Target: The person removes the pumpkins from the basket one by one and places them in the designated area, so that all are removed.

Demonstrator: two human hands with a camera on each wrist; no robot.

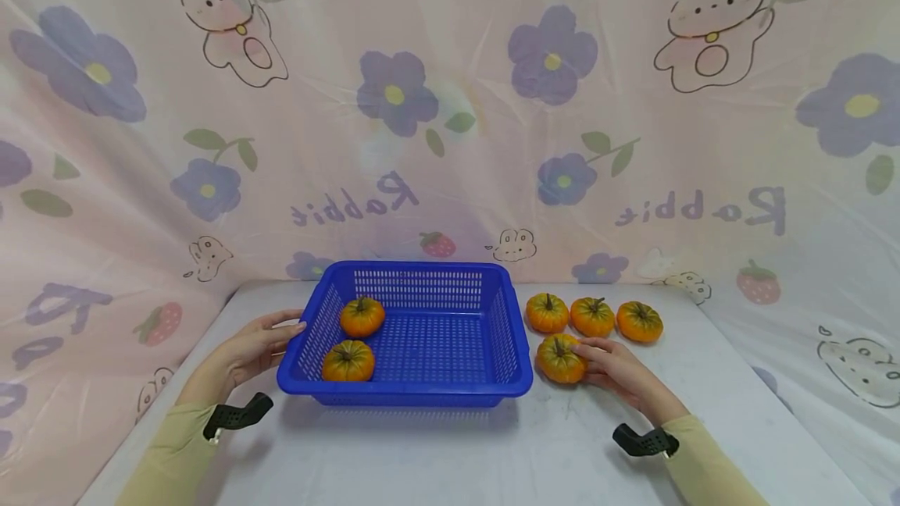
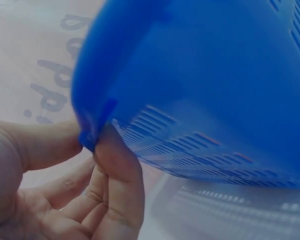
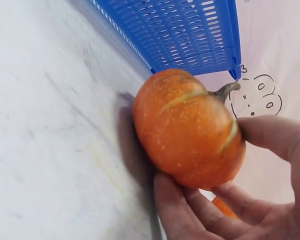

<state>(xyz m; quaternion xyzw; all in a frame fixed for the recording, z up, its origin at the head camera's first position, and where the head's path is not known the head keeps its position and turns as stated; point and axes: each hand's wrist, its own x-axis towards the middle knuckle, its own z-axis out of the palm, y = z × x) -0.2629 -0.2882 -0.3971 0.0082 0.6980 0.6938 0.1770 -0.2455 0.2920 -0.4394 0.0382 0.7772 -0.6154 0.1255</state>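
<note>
"So, from the left edge, what is the left hand (image 1: 251, 348) doing?"

"Pinching. Its thumb and index finger grip the rim of the blue basket (image 1: 405, 389) at its left side; the left wrist view shows that clearly. A black band (image 1: 237, 415) sits at the cuff of the yellowish sleeve (image 1: 169, 455)."

"And inside the basket?"

"Two orange pumpkins, both in the left part: the rear pumpkin (image 1: 362, 317) farther from the person, the front pumpkin (image 1: 348, 361) nearer, by the front wall. The basket stands upright on the white table (image 1: 436, 459), with slotted sides."

"Moving right, then?"

"Just beyond the basket's right wall is the held pumpkin (image 1: 558, 359). The right hand (image 1: 620, 369) grasps it from the right, thumb near the stem and fingers around the lower side."

"Is it off the table?"

"I can't tell; it is at least very close to the surface."

"What's behind it?"

"Three more on the table, in a row: the left-hand pumpkin (image 1: 547, 312), the middle pumpkin (image 1: 592, 317) and, farthest right, the end pumpkin (image 1: 640, 322). Behind everything hangs a pale cloth (image 1: 464, 155) printed with rabbits and purple flowers."
</note>
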